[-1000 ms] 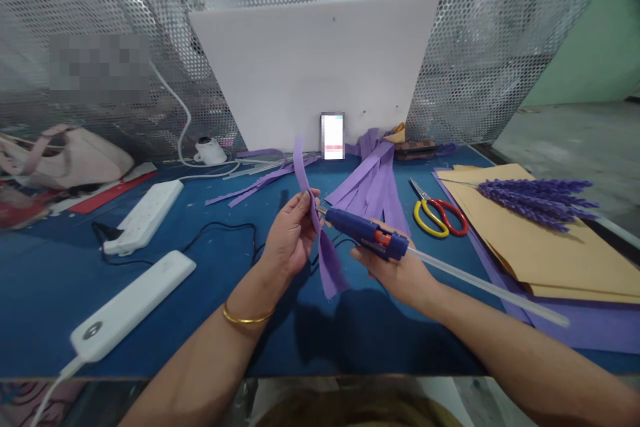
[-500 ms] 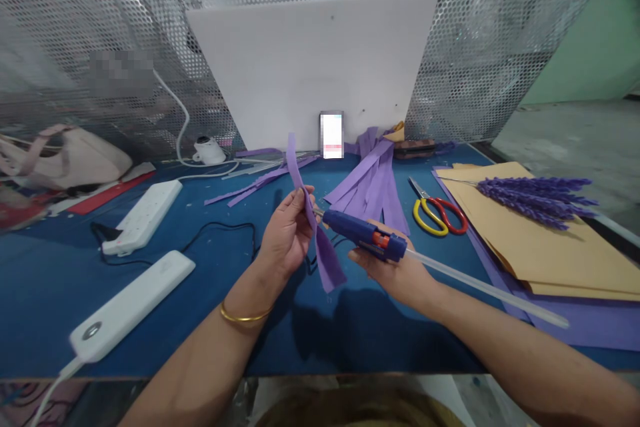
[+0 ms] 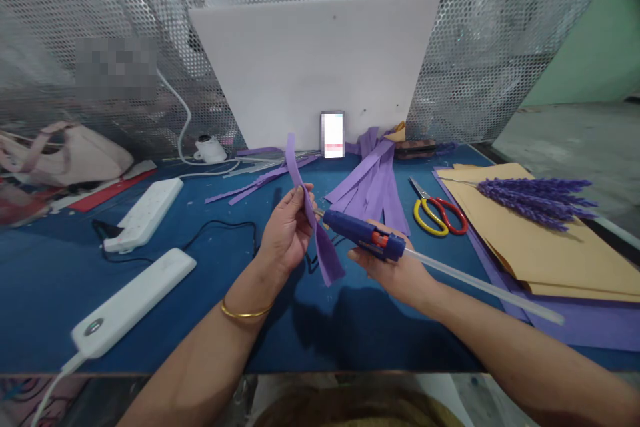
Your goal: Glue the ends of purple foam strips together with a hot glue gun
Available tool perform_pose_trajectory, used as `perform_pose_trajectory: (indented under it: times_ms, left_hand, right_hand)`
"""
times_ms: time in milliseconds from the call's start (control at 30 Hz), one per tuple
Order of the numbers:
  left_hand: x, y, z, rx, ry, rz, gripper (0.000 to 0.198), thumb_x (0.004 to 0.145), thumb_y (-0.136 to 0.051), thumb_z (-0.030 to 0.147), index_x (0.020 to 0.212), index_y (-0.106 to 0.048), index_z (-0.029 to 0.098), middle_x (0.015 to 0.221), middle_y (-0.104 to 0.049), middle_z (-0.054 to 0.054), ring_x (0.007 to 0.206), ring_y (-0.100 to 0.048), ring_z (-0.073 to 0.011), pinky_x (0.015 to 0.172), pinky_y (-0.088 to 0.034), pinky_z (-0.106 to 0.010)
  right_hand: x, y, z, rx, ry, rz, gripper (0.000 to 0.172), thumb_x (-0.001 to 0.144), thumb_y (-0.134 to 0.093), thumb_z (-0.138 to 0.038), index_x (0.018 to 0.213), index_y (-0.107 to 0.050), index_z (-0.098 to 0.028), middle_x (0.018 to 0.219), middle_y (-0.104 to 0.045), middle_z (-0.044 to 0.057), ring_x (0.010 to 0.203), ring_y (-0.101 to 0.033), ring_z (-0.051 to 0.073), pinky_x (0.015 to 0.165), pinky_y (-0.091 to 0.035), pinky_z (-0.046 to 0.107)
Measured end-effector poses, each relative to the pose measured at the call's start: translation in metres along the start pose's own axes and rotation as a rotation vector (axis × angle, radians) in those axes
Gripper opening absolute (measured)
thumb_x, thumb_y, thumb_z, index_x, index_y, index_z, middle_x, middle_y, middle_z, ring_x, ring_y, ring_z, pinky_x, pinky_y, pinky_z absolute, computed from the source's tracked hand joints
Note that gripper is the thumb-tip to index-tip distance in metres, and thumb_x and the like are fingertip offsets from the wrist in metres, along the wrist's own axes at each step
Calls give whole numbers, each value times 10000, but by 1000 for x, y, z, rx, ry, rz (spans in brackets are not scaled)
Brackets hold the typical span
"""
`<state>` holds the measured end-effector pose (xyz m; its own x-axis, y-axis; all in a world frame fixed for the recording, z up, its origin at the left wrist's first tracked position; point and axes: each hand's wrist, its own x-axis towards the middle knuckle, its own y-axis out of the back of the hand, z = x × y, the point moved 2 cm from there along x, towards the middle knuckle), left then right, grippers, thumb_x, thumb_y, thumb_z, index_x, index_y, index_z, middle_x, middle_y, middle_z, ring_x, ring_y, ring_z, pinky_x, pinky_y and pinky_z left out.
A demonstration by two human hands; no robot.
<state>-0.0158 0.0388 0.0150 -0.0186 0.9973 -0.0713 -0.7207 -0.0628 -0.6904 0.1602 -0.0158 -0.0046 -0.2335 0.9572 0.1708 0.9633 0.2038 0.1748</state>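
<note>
Pinched between the fingers of my left hand (image 3: 290, 223) is a purple strip (image 3: 326, 257), its upper end standing up and its lower end hanging down over the table. My right hand (image 3: 390, 260) is wrapped round a blue glue gun (image 3: 363, 232), with a long clear glue stick (image 3: 480, 283) sticking out of its back. The gun's nozzle points left and meets or nearly meets the strip beside my left fingers. Any glue there is too small to make out. More purple strips (image 3: 370, 180) lie fanned out behind the gun.
Scissors (image 3: 436, 212) with red and yellow handles lie to the right, by tan sheets (image 3: 560, 260) bearing a purple lavender bunch (image 3: 535, 200). White power strips (image 3: 135, 303) and a black cord (image 3: 220, 223) occupy the left. A phone (image 3: 333, 135) leans on a white board (image 3: 315, 60).
Both hands stay almost in place. The lower end of the purple strip has shifted very slightly up and left, and the glue gun's back end has moved slightly left.
</note>
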Motion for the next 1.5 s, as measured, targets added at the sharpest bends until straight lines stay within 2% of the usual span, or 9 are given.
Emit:
perform_pose_trajectory:
  times_ms: [200, 400, 667, 1000, 1100, 1300, 1400, 1500]
  left_hand:
    - [0, 0, -2, 14, -3, 10, 120, 810, -777, 215, 851, -698, 135, 648, -598, 36, 504, -567, -55, 455, -473, -143]
    - [0, 0, -7, 6, 21, 17, 102, 829, -756, 208, 869, -704, 131, 641, -597, 36, 499, -576, -63, 447, -483, -158]
    - [-3, -1, -6, 0, 45, 7, 102, 818, -768, 204, 849, -705, 131, 632, -598, 36, 499, -578, -60, 453, -488, -155]
    - [1, 0, -5, 2, 13, -18, 89, 843, -740, 202, 849, -706, 120, 623, -581, 27, 502, -561, -60, 463, -478, -147]
    - [1, -1, -3, -6, 15, -27, 87, 854, -729, 201, 854, -702, 118, 628, -574, 29, 501, -553, -56, 466, -477, -144]
    - [2, -1, 3, -19, 30, 26, 104, 843, -748, 217, 877, -683, 144, 663, -569, 48, 487, -523, -44, 439, -454, -147]
    - [4, 2, 4, -40, 43, 44, 98, 850, -742, 217, 889, -681, 151, 671, -578, 50, 491, -531, -46, 446, -458, -155]
    - [7, 5, 5, -71, 36, 67, 113, 839, -757, 223, 884, -680, 154, 655, -576, 55, 487, -532, -45, 447, -448, -154]
  right_hand:
    - [-1, 1, 2, -93, 73, 39, 348, 803, -713, -456, 745, -463, -221, 660, -477, -49, 603, -404, 109, 545, -351, 243]
    - [-1, 3, -4, -241, 115, 69, 278, 807, -694, -368, 722, -473, -221, 683, -527, -40, 620, -458, 121, 575, -354, 253]
    - [1, 3, -2, -266, 123, 86, 272, 798, -704, -367, 726, -483, -224, 669, -533, -45, 606, -470, 123, 568, -361, 250]
    - [-2, 3, -4, -226, 142, 42, 285, 799, -717, -376, 739, -486, -219, 680, -532, -38, 625, -460, 122, 578, -370, 245]
    - [-2, 2, -4, -163, 128, 33, 306, 789, -732, -393, 738, -487, -218, 675, -511, -40, 622, -438, 117, 563, -371, 242]
    - [0, 3, 2, 132, -2, -60, 337, 781, -748, -486, 758, -555, -210, 605, -505, -46, 500, -453, 100, 499, -400, 255]
    - [-1, 4, 2, 184, -27, -128, 380, 838, -674, -555, 742, -613, -193, 488, -483, -44, 459, -478, 121, 496, -433, 276]
    - [0, 5, -3, 353, 0, -164, 403, 877, -623, -580, 812, -649, -183, 516, -542, -33, 442, -474, 106, 502, -462, 273]
